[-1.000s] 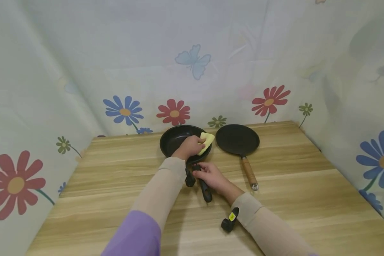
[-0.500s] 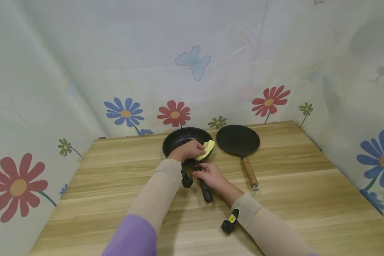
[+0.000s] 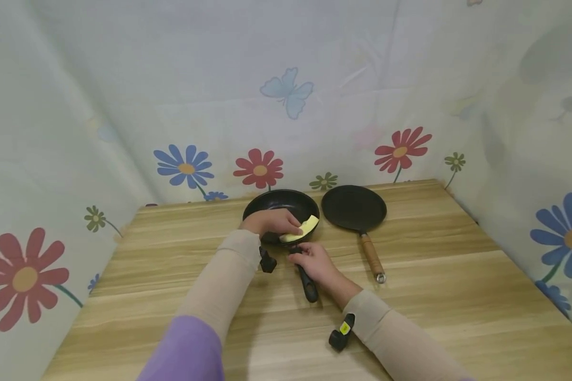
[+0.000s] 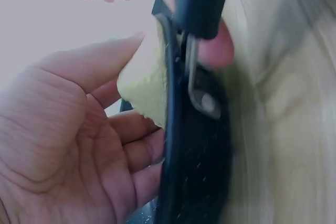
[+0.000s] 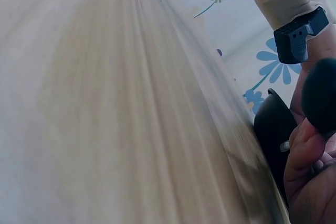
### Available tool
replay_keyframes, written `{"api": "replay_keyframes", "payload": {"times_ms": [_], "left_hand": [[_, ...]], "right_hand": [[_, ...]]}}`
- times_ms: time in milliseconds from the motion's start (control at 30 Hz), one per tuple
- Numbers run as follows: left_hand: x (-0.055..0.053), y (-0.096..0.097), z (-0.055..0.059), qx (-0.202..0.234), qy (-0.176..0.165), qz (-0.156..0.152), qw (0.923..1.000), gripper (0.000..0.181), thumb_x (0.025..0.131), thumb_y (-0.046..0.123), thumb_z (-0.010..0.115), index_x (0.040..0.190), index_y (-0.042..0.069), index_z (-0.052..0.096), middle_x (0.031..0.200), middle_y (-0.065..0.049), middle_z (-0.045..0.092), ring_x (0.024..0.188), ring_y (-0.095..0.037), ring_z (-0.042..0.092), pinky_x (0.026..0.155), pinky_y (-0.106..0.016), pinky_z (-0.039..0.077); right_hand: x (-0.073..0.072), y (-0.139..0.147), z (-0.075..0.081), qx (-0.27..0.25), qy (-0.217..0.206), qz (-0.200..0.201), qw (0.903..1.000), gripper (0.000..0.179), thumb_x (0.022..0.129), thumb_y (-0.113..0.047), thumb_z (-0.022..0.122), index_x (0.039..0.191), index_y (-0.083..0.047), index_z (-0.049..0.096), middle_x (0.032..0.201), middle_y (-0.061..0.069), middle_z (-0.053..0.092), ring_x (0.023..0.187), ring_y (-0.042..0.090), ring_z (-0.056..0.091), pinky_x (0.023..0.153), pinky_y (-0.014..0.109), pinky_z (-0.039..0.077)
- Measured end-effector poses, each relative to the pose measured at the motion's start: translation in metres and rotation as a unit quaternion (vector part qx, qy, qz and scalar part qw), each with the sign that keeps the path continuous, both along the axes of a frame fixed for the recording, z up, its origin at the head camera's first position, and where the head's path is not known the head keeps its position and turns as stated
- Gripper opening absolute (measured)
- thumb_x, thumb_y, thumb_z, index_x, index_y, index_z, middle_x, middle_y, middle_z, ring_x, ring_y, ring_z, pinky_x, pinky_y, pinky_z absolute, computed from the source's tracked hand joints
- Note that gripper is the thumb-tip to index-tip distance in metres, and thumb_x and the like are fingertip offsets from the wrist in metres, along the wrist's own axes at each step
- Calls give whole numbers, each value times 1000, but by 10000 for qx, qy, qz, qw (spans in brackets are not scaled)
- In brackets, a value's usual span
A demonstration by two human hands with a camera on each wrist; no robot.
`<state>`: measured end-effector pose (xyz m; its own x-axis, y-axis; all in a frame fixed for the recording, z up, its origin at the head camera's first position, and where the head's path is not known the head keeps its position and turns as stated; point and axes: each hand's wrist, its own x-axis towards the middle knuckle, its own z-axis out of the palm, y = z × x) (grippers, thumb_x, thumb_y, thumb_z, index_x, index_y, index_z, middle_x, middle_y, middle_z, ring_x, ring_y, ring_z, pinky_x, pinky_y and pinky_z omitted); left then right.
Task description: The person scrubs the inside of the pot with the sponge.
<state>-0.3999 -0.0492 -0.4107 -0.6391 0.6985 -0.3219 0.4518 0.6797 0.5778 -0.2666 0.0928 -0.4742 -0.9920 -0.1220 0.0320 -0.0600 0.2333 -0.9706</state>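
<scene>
A black frying pan (image 3: 283, 196) lies at the back middle of the table in the head view. My left hand (image 3: 271, 221) pinches a pale yellow cloth (image 3: 309, 226) against the pan's near inside wall. Seen from the left wrist, thumb and fingers close on the cloth (image 4: 144, 80) at the rim, with the pan's outer side (image 4: 197, 145) beyond. My right hand (image 3: 316, 261) grips the pan's black handle (image 3: 307, 284) near the pan. In the right wrist view that hand (image 5: 307, 174) is partly cut off at the edge, holding the blurred handle (image 5: 320, 98).
Right of the frying pan lies a flat black pan (image 3: 354, 207) with a wooden handle (image 3: 372, 256). Both rest on a wood-grain table (image 3: 171, 264). A flower-patterned sheet (image 3: 209, 106) hangs behind and at the sides. Black wrist cameras (image 3: 341, 332) sit under the sleeves.
My left hand has moved the cloth down and slightly left along the pan's inside, from the right wall toward the near wall. The right hand keeps its grip on the handle.
</scene>
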Motion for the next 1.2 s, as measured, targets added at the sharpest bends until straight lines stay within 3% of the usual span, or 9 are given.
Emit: {"api": "replay_keyframes", "payload": {"times_ms": [167,233,300,433,667,800,967,1100,1200], "left_hand": [[0,-4,10,-385,-318,-46,9987,26,95,29,68,76,12,65,67,5,47,62,-11,44,64,-28,41],[-1,-5,17,-688,-249,-53,9973,25,94,30,70,75,14,65,66,5,46,61,-11,42,62,-27,38],[0,-5,24,-994,-212,87,9948,18,92,31,73,85,14,72,71,6,51,65,-11,46,65,-28,41],[1,-6,33,-1512,-4,278,9881,22,89,34,76,105,19,79,90,8,65,78,-10,55,75,-28,47],[3,-17,37,-2222,687,373,9719,27,87,39,78,110,25,79,113,8,71,97,-14,61,93,-37,50],[4,-28,34,-2223,970,238,9698,21,87,31,79,106,22,81,116,5,73,109,-16,64,99,-40,49],[2,-44,30,-1913,1333,-57,9724,11,84,16,81,94,14,82,108,2,76,96,-13,65,90,-35,53],[-3,-55,25,-1738,1590,-137,9718,16,82,10,81,98,10,82,108,0,76,94,-14,66,85,-35,55],[-9,-63,20,-1735,1880,-198,9665,21,82,10,80,103,10,81,108,-2,76,97,-17,67,88,-37,55]], "right_hand": [[1,0,-2,-97,-119,-118,9998,31,88,-12,67,112,7,70,62,1,59,53,8,51,53,22,40],[1,0,-2,-146,-181,-210,9995,30,88,-12,67,111,7,70,66,4,62,55,9,54,54,22,42],[1,0,-1,-132,-185,-297,9993,29,88,-12,67,110,7,70,68,5,64,56,10,56,55,22,43],[1,0,1,-71,-202,-447,9988,26,89,-11,67,107,7,69,69,7,64,57,11,56,56,23,44],[0,1,3,-53,-203,-468,9987,25,89,-11,67,105,8,68,69,7,63,57,10,55,55,23,43],[0,2,3,24,-214,-407,9989,29,89,-13,67,109,9,68,72,7,65,60,12,56,57,24,44],[1,6,2,95,-188,-243,9995,30,90,-14,66,111,7,69,77,14,67,63,14,57,59,24,44],[2,10,2,133,-132,-98,9998,29,90,-15,66,111,5,71,77,15,66,63,13,56,60,25,44],[2,12,2,196,-99,16,9998,31,91,-16,66,113,5,71,76,12,65,64,12,56,62,26,45]]}}
